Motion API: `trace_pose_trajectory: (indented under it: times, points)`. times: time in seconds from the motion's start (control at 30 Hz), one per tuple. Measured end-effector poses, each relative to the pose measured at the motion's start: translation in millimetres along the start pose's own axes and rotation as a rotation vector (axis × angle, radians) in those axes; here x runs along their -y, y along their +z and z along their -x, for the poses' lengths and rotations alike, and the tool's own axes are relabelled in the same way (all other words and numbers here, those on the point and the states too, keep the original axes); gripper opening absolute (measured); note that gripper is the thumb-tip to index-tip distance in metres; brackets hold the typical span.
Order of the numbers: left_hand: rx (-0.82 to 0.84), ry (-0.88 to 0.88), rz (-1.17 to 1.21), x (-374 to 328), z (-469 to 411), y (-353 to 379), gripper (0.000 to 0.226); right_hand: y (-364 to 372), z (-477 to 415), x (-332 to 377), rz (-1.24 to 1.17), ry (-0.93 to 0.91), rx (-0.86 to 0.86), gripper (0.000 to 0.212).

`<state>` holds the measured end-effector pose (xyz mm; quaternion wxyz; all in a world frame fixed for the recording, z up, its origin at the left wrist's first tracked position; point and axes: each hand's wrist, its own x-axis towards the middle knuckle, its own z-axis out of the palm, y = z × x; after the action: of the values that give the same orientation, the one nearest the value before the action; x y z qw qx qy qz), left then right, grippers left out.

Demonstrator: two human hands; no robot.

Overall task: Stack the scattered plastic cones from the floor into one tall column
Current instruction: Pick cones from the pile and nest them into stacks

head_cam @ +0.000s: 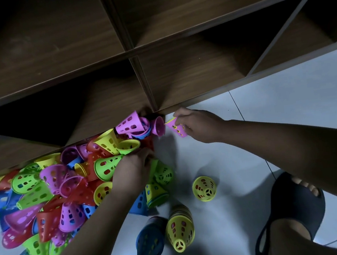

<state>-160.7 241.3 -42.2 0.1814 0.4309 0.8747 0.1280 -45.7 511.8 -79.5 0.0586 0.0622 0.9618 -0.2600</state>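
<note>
Right hand (196, 124): fingers pinch pink cone (177, 128) near shelf (178, 68). Left hand (132, 169) reaches into pile (52, 190) on floor (286, 116); fingers hidden, can't tell grip.

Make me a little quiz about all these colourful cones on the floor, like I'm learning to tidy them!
1. Which colour is the cone held by the right hand? A pink, B blue, C red.
2. True or false: the lone yellow cone touches the big pile of cones.
3. Fill in: the pile lies against the foot of a wooden ____.
Key: 1 A, it is the pink cone. 2 False, bare floor lies between them. 3 shelf.
</note>
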Motion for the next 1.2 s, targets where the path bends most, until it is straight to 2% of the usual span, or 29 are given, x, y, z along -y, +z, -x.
trace_pose_trajectory:
  times: [0.27, 0.47, 0.57, 0.67, 0.73, 0.83, 1.0, 1.2]
  points:
    - [-0.087, 0.012, 0.095, -7, -3, -14, 0.016, -2, 27, -2, -0.036, 0.123, -0.038, 0.011]
    - [-0.177, -0.006, 0.228, -30, 2, -27, 0.013, -6, 65, -6, -0.283, 0.338, -0.143, 0.019]
    - [-0.160, -0.061, 0.362, -44, 8, -25, 0.015, -16, 86, -7, -0.508, 0.493, -0.230, 0.021]
    - [-0.061, -0.155, 0.519, -60, 13, -17, 0.015, -22, 107, -7, -1.045, 0.641, -0.262, 0.020]
    - [0.009, -0.231, 0.660, -71, 17, -12, 0.015, -24, 120, -5, -1.311, 0.690, -0.236, 0.022]
    - [0.114, -0.282, 0.775, -78, 24, 1, 0.018, -21, 135, 2, -1.559, 0.698, -0.141, 0.029]
    - [0.212, -0.277, 0.796, -87, 36, 23, 0.027, -16, 151, 15, -1.759, 0.627, 0.066, 0.055]
    - [0.239, -0.238, 0.617, -88, 41, 36, 0.028, -15, 158, 22, -1.675, 0.581, 0.213, 0.026]
